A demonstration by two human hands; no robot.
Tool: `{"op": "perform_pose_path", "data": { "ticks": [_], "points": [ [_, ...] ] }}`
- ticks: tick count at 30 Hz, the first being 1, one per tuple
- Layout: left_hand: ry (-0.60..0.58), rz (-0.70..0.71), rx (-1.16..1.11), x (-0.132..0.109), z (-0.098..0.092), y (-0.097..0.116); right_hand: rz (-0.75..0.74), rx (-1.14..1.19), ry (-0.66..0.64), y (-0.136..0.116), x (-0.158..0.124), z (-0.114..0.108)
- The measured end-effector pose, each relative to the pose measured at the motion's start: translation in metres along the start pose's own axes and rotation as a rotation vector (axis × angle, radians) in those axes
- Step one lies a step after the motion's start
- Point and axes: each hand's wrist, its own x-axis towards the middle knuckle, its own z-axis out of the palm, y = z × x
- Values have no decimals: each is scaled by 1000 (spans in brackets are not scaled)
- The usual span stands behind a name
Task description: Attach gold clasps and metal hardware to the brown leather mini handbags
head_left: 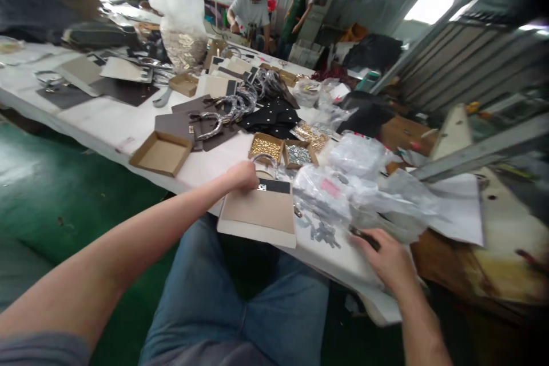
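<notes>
Tan panel, left side: my left grip [242, 176] is curled into a fist at the top-left corner of the tan panel [259, 211] and touches it. I can't tell whether the fingers actually pinch the edge.
Panel position: it lies flat at the near edge of the bench [107, 120] with its lower edge overhanging my jeans [214, 297]. A black strip [278, 186] runs along its top, with a small metal clasp [260, 187] at the strip's left end.
Right side: my right grip [386, 258] is clenched around a dark tool [364, 237], whose tip sticks out up-left past the fingers. The hand rests on the bench edge, well apart from the panel.
Between the grips: loose grey metal parts [321, 233] are scattered on the bench, just beside the tool tip.
Above the right grip: a heap of clear plastic bags [343, 191].
Behind the panel: a box of brass studs [266, 147] sits with a box of silver studs [299, 154] touching its right side.
Further left: an empty cardboard box [160, 152] sits near the bench edge.
Mid-bench: dark leather pieces [180, 124] carry curved metal handles [229, 107].
Far end: a big bag of gold hardware [182, 23]. Two people [251, 8] are behind it.
Below: green floor [43, 194].
</notes>
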Motion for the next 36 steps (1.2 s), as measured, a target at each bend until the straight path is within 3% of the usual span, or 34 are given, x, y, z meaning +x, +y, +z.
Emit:
{"op": "perform_pose_path", "data": {
  "ticks": [3, 5, 7, 10, 12, 13, 16, 21, 26, 36],
  "points": [
    [33, -4, -43, -1, 2, -5, 196, 246, 347, -40, 9, -10],
    [14, -14, -57, 0, 1, -6, 164, 630, 423, -83, 22, -14],
    [5, -26, -78, -1, 0, -6, 44, 956, 352, -131, 40, -9],
    [16, -50, -97, -1, 0, -5, 38, 1284, -8, -198, 65, 22],
    [17, -54, -97, 0, 1, -5, 90, 1300, -229, -233, 76, 51],
    [17, -52, -95, 1, 2, -5, 81, 1284, -252, -247, 81, 66],
    [21, -48, -106, 4, 3, -6, -18, 1250, -139, -279, 91, 102],
    [19, -49, -164, 6, 1, -9, -50, 1283, -45, -305, 106, 141],
    [4, -9, -226, 5, 2, -16, -106, 1139, -12, -305, 103, 176],
    [-28, 19, -219, 2, 0, -23, -69, 1149, -39, -307, 106, 187]
  ]
}}
